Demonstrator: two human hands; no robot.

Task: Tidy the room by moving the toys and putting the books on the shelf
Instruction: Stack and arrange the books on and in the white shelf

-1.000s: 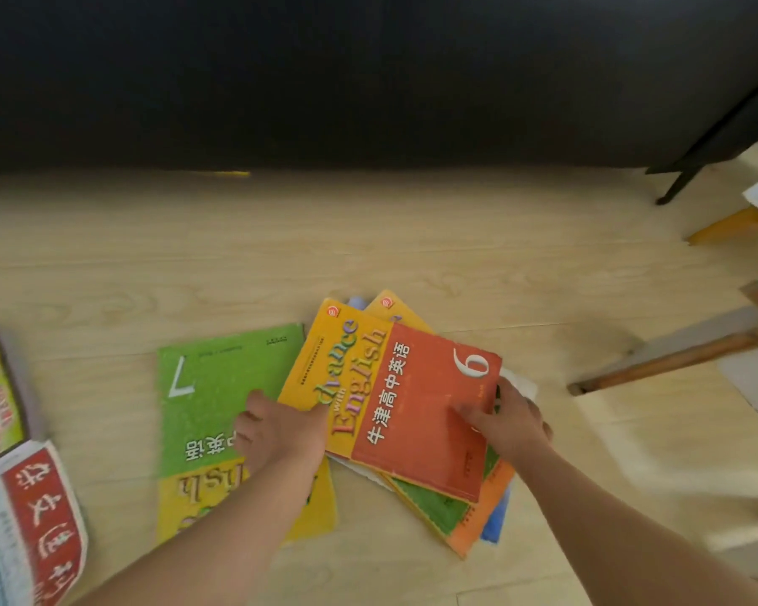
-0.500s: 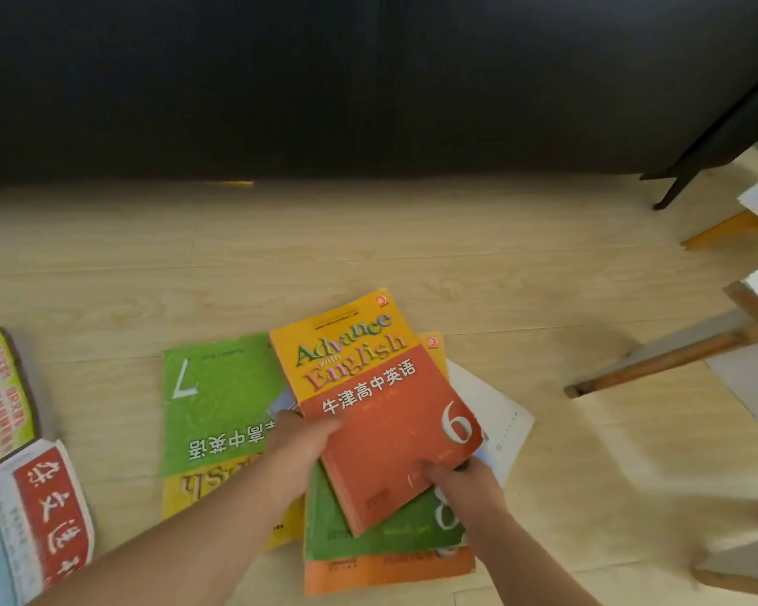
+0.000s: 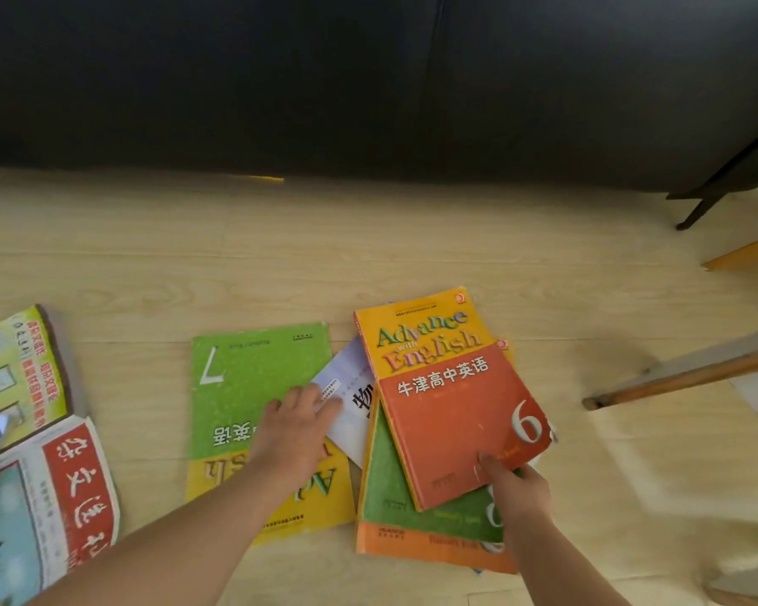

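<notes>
Pale wood floor runs before a dark sofa. Gathering is in hand: the right hand pinches the lower corner of the red book atop a loose pile, its fingers hidden beneath. The left hand lies flat-fingered on a white booklet over the green book. Next, I judge, those two join the pile and it gets squared. No shelf is in view; more books are cut off at the left.

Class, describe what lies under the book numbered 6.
Under the book numbered 6 a green book shows, then an orange book beneath it, and a white booklet pokes out at the left. Most of each cover is hidden; whether more lies below cannot be told.
</notes>
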